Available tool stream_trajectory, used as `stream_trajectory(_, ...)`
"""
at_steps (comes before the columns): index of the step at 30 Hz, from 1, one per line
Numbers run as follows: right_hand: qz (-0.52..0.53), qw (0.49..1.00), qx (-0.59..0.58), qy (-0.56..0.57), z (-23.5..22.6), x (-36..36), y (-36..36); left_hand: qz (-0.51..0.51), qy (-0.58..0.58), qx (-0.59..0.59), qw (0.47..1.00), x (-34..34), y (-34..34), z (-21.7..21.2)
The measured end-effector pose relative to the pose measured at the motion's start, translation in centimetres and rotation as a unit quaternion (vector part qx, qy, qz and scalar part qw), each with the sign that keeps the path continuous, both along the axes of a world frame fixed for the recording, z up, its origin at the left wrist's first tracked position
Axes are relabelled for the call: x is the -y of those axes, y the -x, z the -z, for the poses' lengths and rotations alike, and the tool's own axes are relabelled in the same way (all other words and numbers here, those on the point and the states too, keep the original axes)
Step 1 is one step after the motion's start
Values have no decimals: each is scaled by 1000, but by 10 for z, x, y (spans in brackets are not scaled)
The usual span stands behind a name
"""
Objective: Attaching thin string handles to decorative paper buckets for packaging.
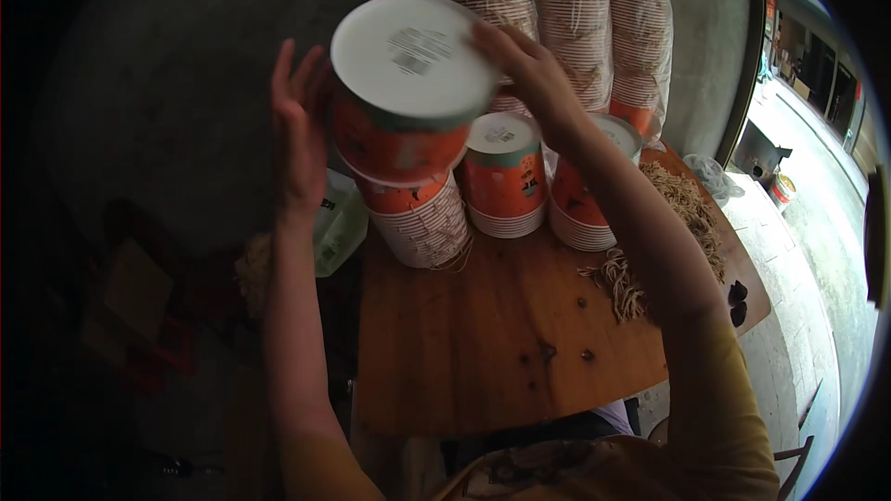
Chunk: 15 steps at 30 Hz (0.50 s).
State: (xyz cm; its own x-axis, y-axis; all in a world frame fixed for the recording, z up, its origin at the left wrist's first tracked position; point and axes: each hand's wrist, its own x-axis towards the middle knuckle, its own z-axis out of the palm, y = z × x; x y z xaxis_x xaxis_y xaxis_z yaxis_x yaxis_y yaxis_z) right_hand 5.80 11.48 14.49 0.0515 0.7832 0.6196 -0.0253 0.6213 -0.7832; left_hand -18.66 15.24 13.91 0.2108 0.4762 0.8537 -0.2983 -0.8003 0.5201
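Note:
A large orange paper bucket (399, 144) is upside down, its white base tilted toward me and its side smeared by motion. It sits over or just above a stack of nested paper buckets (422, 227) with strands hanging on its side; whether it rests there I cannot tell. My right hand (529, 65) grips the bucket's far right edge, fingertips blurred against the base. My left hand (302, 130) is at the bucket's left side, fingers stretched upward and apart; some of its contact with the wall is hidden.
Two more inverted bucket stacks (504, 172) (580, 209) stand on the wooden table (501, 334). Tall plastic-wrapped stacks (571, 37) rise against the wall. Tan strands (682, 213) lie in a heap at the right, sunglasses (738, 303) by the table edge. A pale green bag (342, 227) hangs at the left.

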Motion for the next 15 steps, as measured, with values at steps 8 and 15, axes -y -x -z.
stream_trajectory(8,-77,978,138,135,16,-72,18,-194,34,-96,976,-69,22,37)
stream_trajectory(15,306,798,519,-23,43,-31,-79,-196,79,-61,975,-92,25,94)
